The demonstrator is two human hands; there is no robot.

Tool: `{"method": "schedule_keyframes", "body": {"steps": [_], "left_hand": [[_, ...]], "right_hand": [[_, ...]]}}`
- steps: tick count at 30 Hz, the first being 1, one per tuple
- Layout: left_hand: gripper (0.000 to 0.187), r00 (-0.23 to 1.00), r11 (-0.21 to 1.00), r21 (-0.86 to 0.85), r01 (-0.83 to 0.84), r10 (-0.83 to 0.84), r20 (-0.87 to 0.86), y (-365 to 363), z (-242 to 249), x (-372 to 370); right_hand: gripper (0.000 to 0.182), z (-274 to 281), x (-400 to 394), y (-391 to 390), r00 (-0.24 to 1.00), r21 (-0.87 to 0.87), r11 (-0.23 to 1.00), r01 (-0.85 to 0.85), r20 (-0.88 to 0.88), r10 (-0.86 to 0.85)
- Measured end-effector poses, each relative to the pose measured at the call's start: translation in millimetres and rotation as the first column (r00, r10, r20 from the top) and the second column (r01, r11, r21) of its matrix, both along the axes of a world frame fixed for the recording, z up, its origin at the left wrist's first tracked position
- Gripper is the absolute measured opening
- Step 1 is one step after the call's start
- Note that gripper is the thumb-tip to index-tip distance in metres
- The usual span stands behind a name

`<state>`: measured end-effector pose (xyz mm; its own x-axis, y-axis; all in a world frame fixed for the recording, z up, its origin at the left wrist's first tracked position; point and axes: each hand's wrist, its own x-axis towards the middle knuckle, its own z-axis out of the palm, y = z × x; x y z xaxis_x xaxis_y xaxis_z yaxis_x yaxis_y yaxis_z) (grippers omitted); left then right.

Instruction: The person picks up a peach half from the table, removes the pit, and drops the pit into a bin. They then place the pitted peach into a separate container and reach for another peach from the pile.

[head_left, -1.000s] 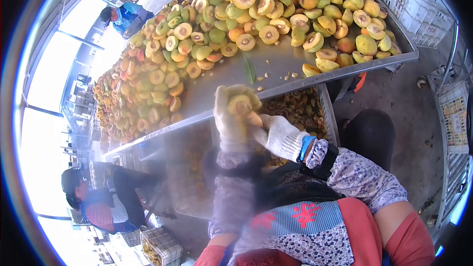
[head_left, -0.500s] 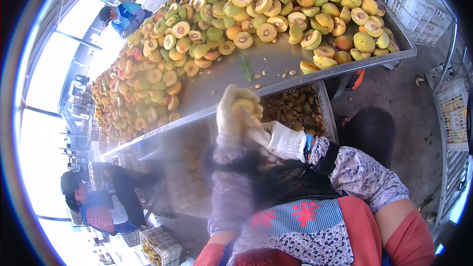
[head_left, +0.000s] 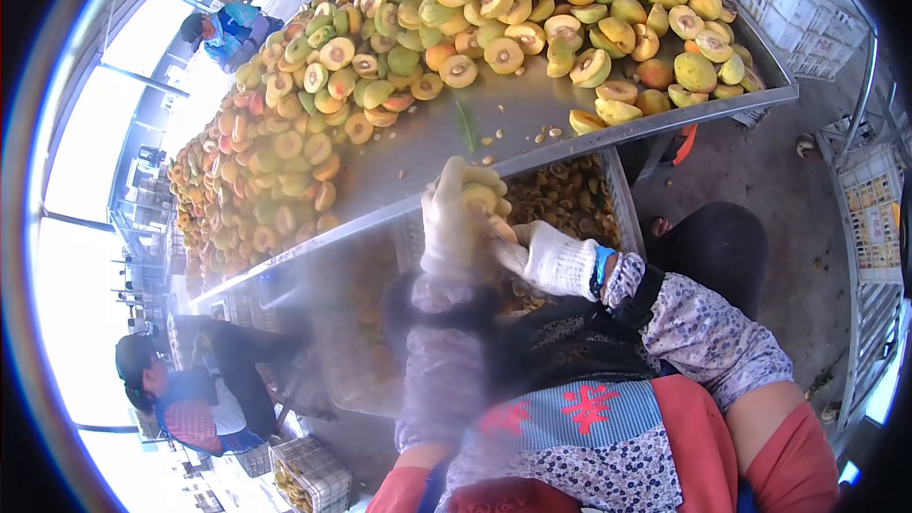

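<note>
Both hands wear whitish knit gloves and meet just below the metal table's near edge. My left hand (head_left: 454, 218) is closed round a yellow-green peach half (head_left: 480, 198), its fingers wrapped over the top. Against the lower side of that fruit comes my right hand (head_left: 556, 259), its fingers curled closed; what they grip is hidden by the gloves and blur. A crate (head_left: 629, 204) with dark peach scraps (head_left: 565, 198) stands below the hands. On the metal table (head_left: 532, 114) lies a big heap of halved peaches (head_left: 408, 47), with a green leaf (head_left: 465, 123) and loose bits near the edge.
White plastic crates (head_left: 788, 14) are stacked at the upper right, and another crate (head_left: 869, 199) stands on a rack. A seated person (head_left: 190, 389) is at the lower left near a crate (head_left: 309, 475). Another person (head_left: 228, 33) is beyond the heap.
The view has shifted slightly, so the heap sits a little higher and further left. Both hands stay together at the peach half, with my right hand turned slightly.
</note>
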<state>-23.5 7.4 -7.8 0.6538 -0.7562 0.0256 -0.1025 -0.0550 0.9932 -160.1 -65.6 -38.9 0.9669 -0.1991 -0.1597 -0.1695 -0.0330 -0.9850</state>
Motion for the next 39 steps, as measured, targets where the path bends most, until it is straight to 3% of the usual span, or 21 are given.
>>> {"method": "schedule_keyframes", "body": {"steps": [2, 3, 5, 7, 9, 10, 11, 16, 20, 22, 23, 26, 28, 29, 30, 31, 32, 34, 35, 37, 39], "left_hand": [[0.043, 0.994, 1.000, -0.006, -0.007, 0.007, -0.108, 0.6, 2.0, 0.1], [0.043, 0.962, 1.000, -0.005, -0.027, 0.024, -0.274, 0.8, 2.1, 0.6], [0.044, 0.897, 0.999, 0.000, -0.048, 0.043, -0.440, 0.8, 2.1, -0.5], [0.045, 0.994, 0.997, 0.066, 0.033, -0.026, -0.104, 0.2, 7.8, -1.0], [0.046, 1.000, 0.997, 0.077, 0.017, -0.017, -0.008, -1.5, 13.1, -8.5], [0.046, 0.996, 0.996, 0.085, 0.006, -0.014, 0.090, -3.2, 13.8, -11.6], [0.049, 0.996, 0.994, 0.098, -0.059, 0.065, -0.064, -4.4, 12.0, -12.4], [0.047, 0.964, 0.989, -0.077, -0.129, 0.107, -0.243, -3.4, -17.2, -6.2], [0.044, 0.945, 0.988, -0.118, -0.103, 0.060, -0.322, -1.0, -10.8, -5.3], [0.043, 0.945, 0.992, -0.098, -0.080, 0.044, -0.326, 1.5, -8.4, -4.7], [0.042, 0.883, 0.990, -0.136, -0.036, -0.032, -0.468, 2.2, -6.9, -3.6], [0.040, 0.738, 0.984, -0.179, -0.014, -0.111, -0.665, 1.6, -5.2, -2.2], [0.041, 0.746, 0.970, -0.230, 0.081, -0.212, -0.632, 1.9, -14.2, 6.4], [0.041, 0.745, 0.969, -0.232, 0.082, -0.214, -0.632, 3.0, -14.0, 7.5], [0.041, 0.927, 0.960, -0.195, 0.201, -0.251, -0.279, 4.1, -13.7, 7.8], [0.041, 0.953, 0.949, -0.114, 0.294, -0.281, 0.117, 4.9, -13.9, 7.1], [0.041, 0.952, 0.949, -0.114, 0.295, -0.283, 0.116, 5.8, -10.2, 3.4], [0.039, 0.955, 0.972, -0.109, 0.208, -0.226, -0.190, 4.9, 0.2, -3.9], [0.039, 0.955, 0.971, -0.111, 0.211, -0.229, -0.189, 3.7, -3.5, -4.2], [0.035, 0.753, 0.897, -0.441, 0.039, -0.316, -0.577, 1.1, -14.2, -3.7], [0.033, 0.665, 0.882, -0.470, -0.025, -0.336, -0.667, -0.6, -4.3, -9.7]], "right_hand": [[0.042, 28.4, -7.9, 2.7, 0.950, 0.542, 0.837, 0.072, -0.294, 0.109], [0.042, 27.2, -8.2, 4.6, 0.948, 0.573, 0.817, 0.062, -0.290, 0.132], [0.043, 25.0, -10.0, 7.0, 0.955, 0.569, 0.819, 0.075, -0.278, 0.105], [0.043, 18.2, -8.7, 6.6, 0.960, 0.564, 0.821, 0.082, -0.265, 0.087], [0.049, 8.4, -5.0, 2.1, 0.989, 0.001, 1.000, -0.002, -0.148, 0.002], [0.049, 6.1, -5.6, 2.9, 0.989, -0.002, 1.000, -0.001, -0.150, 0.001], [0.048, 10.4, -6.7, 3.8, 0.983, 0.091, 0.996, 0.014, -0.184, 0.003], [0.045, 18.6, -7.4, 7.7, 0.945, 0.522, 0.850, 0.071, -0.307, 0.109], [0.042, 18.3, -2.2, 1.0, 0.969, 0.293, 0.956, 0.003, -0.237, 0.069], [0.042, 33.4, -7.4, -2.1, 0.919, 0.674, 0.738, 0.039, -0.313, 0.238], [0.045, 36.0, -11.4, -5.5, 0.915, 0.815, 0.580, -0.024, -0.216, 0.342], [0.047, 23.4, -11.9, -5.8, 0.914, 0.887, 0.459, -0.054, -0.142, 0.380], [0.051, 26.6, -12.6, -7.0, 0.913, 0.842, 0.538, -0.038, -0.190, 0.361], [0.052, 27.2, -13.3, -8.8, 0.918, 0.658, 0.748, -0.089, -0.237, 0.318], [0.054, 27.7, -14.0, -11.7, 0.926, 0.420, 0.898, -0.132, -0.271, 0.263], [0.055, 22.4, -10.7, -17.7, 0.894, 0.341, 0.923, -0.180, -0.334, 0.298], [0.055, 26.0, -13.2, -15.3, 0.894, 0.341, 0.923, -0.178, -0.335, 0.296], [0.051, 37.2, -17.1, -10.9, 0.902, 0.560, 0.827, -0.055, -0.328, 0.282], [0.047, 34.0, -17.9, -12.2, 0.891, 0.750, 0.658, -0.068, -0.250, 0.378], [0.045, 34.6, -18.4, -7.7, 0.907, 0.781, 0.622, -0.060, -0.217, 0.360], [0.045, 33.3, -14.9, -3.7, 0.934, 0.780, 0.623, -0.060, -0.176, 0.310]]}}
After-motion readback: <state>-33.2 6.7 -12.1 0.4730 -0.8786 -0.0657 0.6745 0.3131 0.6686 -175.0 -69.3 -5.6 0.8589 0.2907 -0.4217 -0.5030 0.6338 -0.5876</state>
